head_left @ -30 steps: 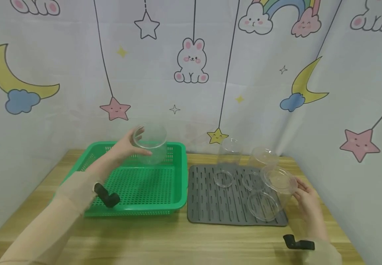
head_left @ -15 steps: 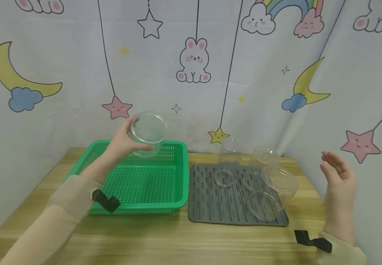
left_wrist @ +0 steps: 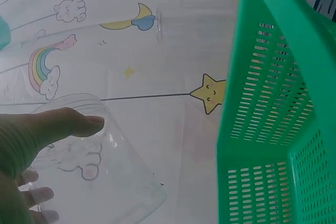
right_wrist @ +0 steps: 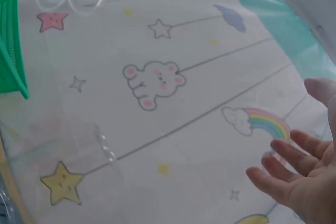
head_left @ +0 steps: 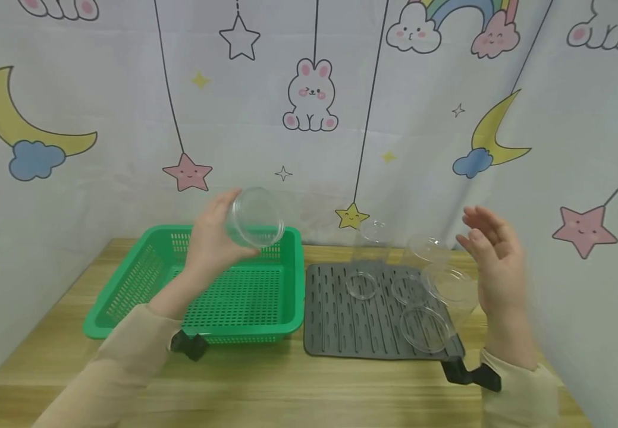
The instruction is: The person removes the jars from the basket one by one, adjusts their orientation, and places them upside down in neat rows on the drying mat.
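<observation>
My left hand grips a clear plastic jar over the green basket, its thumb along the near side. The jar is tilted. In the left wrist view the thumb and fingertips of the left hand lie round the jar. At the right, my right hand is raised with relaxed fingers and holds nothing. Nearest to it is a wide clear container on the grey mat. The right wrist view shows the right hand with its fingers spread.
Two more clear containers, a tall one and a shorter one, stand at the back of the mat. Transparent walls make their edges hard to see. A patterned curtain hangs behind the wooden table.
My right hand has left the front clear container, swung out to the right, then come back left and higher. My left hand has moved slightly right, and the jar has tilted.
</observation>
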`<state>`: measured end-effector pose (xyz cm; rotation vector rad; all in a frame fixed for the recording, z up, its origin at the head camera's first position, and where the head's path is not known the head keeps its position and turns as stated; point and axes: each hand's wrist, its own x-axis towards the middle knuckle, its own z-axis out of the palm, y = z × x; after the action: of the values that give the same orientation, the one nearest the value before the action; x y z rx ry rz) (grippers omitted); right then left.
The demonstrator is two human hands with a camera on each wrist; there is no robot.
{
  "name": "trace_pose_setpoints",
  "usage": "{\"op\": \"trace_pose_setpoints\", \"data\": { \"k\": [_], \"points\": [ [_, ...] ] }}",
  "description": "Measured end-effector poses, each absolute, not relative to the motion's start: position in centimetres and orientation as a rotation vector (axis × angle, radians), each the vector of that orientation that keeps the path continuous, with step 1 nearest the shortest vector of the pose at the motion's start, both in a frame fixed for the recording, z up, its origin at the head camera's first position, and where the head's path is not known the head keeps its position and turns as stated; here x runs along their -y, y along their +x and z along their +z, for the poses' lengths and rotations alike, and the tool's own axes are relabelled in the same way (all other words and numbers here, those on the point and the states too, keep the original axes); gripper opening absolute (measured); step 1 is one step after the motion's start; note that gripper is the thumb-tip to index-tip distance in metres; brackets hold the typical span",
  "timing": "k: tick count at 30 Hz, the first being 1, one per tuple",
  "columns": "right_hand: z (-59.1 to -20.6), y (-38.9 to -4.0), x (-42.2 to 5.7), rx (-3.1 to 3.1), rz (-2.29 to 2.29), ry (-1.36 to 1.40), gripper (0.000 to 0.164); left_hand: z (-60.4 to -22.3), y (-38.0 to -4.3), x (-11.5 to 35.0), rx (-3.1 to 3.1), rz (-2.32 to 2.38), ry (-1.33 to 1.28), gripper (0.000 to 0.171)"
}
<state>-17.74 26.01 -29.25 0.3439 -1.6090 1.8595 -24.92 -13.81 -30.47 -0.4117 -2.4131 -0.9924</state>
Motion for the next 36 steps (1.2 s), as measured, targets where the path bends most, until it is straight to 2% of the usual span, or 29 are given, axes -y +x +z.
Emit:
{"op": "trace_pose_setpoints", "data": {
  "k": [12, 26, 30, 36],
  "points": [
    [-31.5, -18.8, -19.8, 2.021, 1.871, 0.476, 0.062, -31.6, -22.0, 10.5, 2.313, -0.61, -0.575, 0.106],
    [-34.7, -20.0, -14.1, 2.302, 1.839, 0.655, 0.089, -33.5, -20.9, 8.3, 2.281, -0.535, -0.72, 0.109],
    [-35.2, -20.3, -12.9, 2.311, 1.849, 0.694, 0.101, -33.7, -20.6, 7.8, 2.268, -0.498, -0.733, 0.108],
    [-35.3, -20.7, -11.8, 2.331, 1.871, 0.682, 0.099, -34.2, -20.4, 7.2, 2.247, -0.43, -0.748, 0.107]
  ]
}}
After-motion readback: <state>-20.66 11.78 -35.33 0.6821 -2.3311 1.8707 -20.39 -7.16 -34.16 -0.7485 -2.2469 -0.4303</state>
